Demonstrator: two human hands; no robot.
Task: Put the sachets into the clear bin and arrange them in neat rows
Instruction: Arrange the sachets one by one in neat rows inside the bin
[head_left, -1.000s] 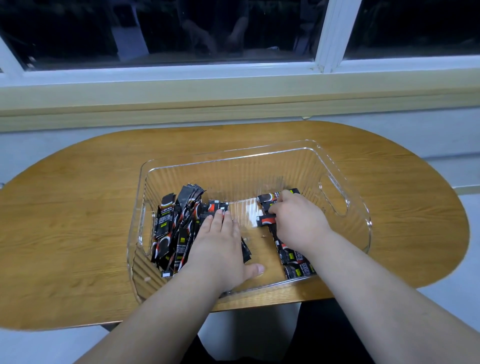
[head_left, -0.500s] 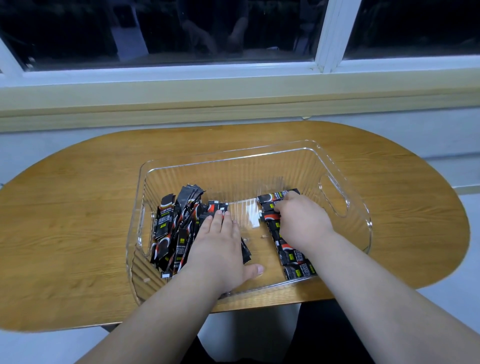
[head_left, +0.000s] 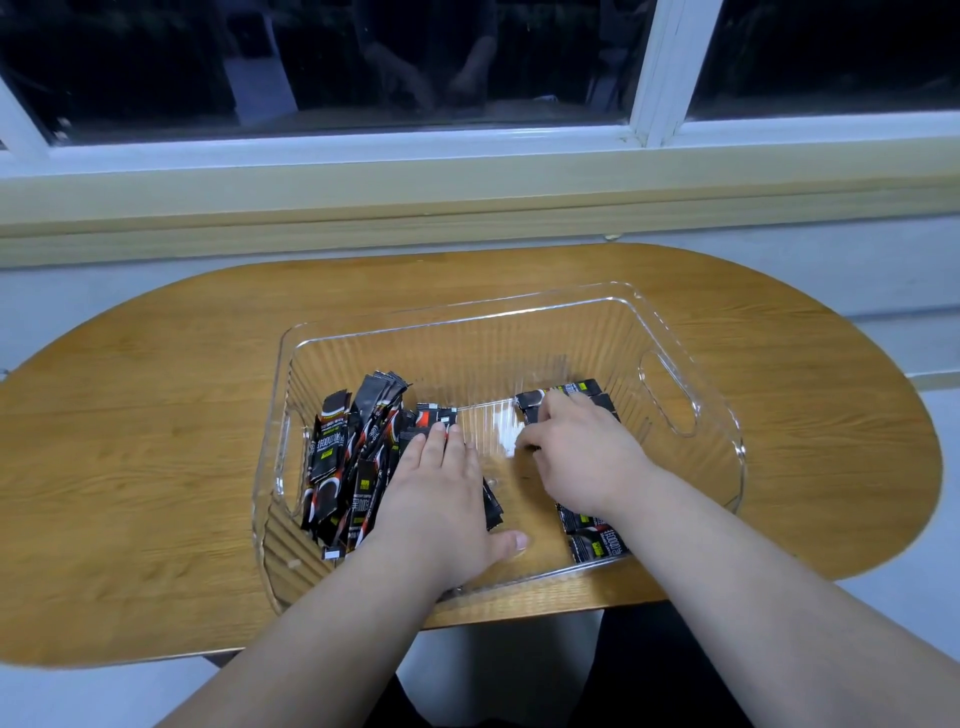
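A clear bin (head_left: 467, 348) with ribbed walls is seen on an oval wooden table (head_left: 130, 441), set towards the table's 6 o'clock edge, with a handle cut-out (head_left: 667, 392) in its 3 o'clock wall. All the sachets in view are contained in the bin, in two groups. A left pile of sachets (head_left: 353, 467), black with white and yellow print, is heaped towards the 9 o'clock side, several of them propped on edge and leaning on one another. A right row of sachets (head_left: 597, 545) is laid flat towards the 3 o'clock side, running from 12 to 6 o'clock. The two groups are kept apart by a bare strip of the bin floor. The left hand (head_left: 441, 499) is laid palm down on the 3 o'clock edge of the left pile, its fingers straight and held together and pointed to 12 o'clock, its thumb spread wide towards 3 o'clock and rested on the bare floor; nothing is gripped by it. The right hand (head_left: 582, 457) is placed over the far half of the right row, its fingers curled down onto the sachets at the 12 o'clock end and its thumb tucked against the row's 9 o'clock edge, so that a narrow grip on the row is formed. A white window frame (head_left: 660, 73) with dark panes is seen beyond the table at 12 o'clock.
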